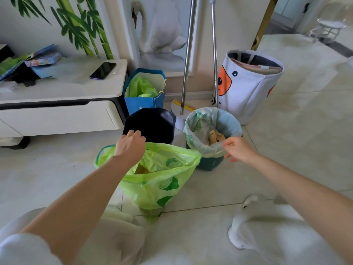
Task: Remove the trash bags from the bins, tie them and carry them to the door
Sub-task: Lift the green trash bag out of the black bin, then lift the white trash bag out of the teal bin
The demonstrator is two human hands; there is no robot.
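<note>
Your left hand [130, 143] is pinched on the rim of the green bag [160, 180], which sits open on the floor [286, 150] in the lower middle of the frame. Your right hand [238, 149], right of centre, has its fingers loosely curled at the pale bag [198, 129] lining the teal bin [208, 163]; whether it grips the rim is unclear. Behind stand a black bin [152, 123] and a blue paper bag [143, 104], beside the counter [63, 92] at upper left.

The left hand [131, 143] grips the rim of a lime-printed green trash bag [162, 180]; the right hand [238, 149] pinches the pale liner [198, 138] of the teal bin [209, 163], beside a black bin [152, 124].
</note>
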